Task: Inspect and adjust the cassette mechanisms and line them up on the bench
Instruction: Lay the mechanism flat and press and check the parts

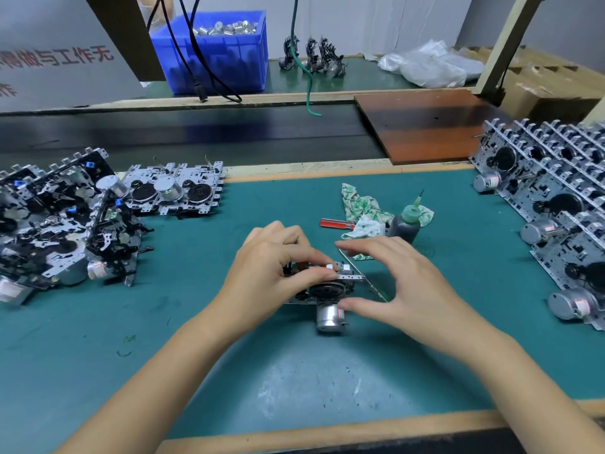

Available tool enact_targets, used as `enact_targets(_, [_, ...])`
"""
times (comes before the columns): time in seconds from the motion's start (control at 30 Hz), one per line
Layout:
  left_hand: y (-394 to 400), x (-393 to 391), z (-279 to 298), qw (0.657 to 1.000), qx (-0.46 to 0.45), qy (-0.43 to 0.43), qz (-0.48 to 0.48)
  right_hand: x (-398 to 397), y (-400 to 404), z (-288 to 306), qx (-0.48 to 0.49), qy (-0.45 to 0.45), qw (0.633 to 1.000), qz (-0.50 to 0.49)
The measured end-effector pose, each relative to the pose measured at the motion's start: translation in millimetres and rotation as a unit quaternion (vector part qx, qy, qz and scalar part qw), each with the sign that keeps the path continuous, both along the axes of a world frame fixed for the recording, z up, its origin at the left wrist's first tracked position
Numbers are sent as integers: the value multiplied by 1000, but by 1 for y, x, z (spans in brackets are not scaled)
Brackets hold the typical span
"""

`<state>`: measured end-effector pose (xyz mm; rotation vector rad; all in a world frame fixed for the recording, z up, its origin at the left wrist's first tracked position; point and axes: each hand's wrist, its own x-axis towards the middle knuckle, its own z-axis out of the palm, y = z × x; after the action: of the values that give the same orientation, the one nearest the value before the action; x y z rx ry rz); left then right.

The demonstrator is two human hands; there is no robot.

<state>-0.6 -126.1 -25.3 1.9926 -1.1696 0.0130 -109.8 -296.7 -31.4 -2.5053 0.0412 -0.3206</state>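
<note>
One cassette mechanism (327, 291), a metal frame with a black wheel and a silver motor, rests on the green bench mat (294, 371) at the centre. My left hand (271, 267) grips its top edge with thumb and fingers pinched on the frame. My right hand (396, 276) hovers around its right side, fingers spread, thumb touching the motor. A pile of mechanisms (65, 224) lies at the left. Rows of upright mechanisms (556, 198) stand lined up at the right.
A red-handled screwdriver (337, 223), a patterned rag (363, 211) and a dark bottle with a green nozzle (406, 224) lie just behind my hands. A blue bin of metal parts (226, 54), hanging cables and a brown board (425, 126) are at the back.
</note>
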Motion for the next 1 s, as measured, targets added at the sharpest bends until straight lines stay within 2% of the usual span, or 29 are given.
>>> enact_targets(0.07, [1, 1, 3, 1000, 6, 8, -11, 0, 6, 2, 29, -16, 999, 6])
enact_targets(0.17, [10, 5, 7, 1000, -1, 0, -29, 4, 14, 4, 35, -88, 995, -16])
enact_targets(0.27, [25, 9, 9, 998, 20, -52, -7, 12, 19, 14, -71, -114, 991, -9])
enact_targets(0.37, [34, 10, 9, 997, 39, -62, 11, 28, 22, 25, -203, -70, 975, 56])
enact_targets(0.43, [35, 10, 10, 997, 39, -63, 18, 38, 23, 32, -245, -24, 964, 96])
enact_targets(0.63, [31, 2, 20, 993, 17, -121, -3, 29, 17, 43, -227, 3, 961, 160])
enact_targets(0.73, [18, -8, 39, 983, -20, -178, -44, 3, 8, 63, -210, -49, 967, 134])
enact_targets(0.8, [0, -16, 53, 977, -55, -185, -86, -19, -5, 82, -223, -79, 966, 105])
enact_targets(0.9, [-39, -30, 61, 973, -108, -134, -153, -51, -32, 104, -239, -68, 966, 70])
enact_targets(1.0, [-86, -42, 58, 971, -117, -78, -195, -74, -61, 108, -224, -35, 974, 11])
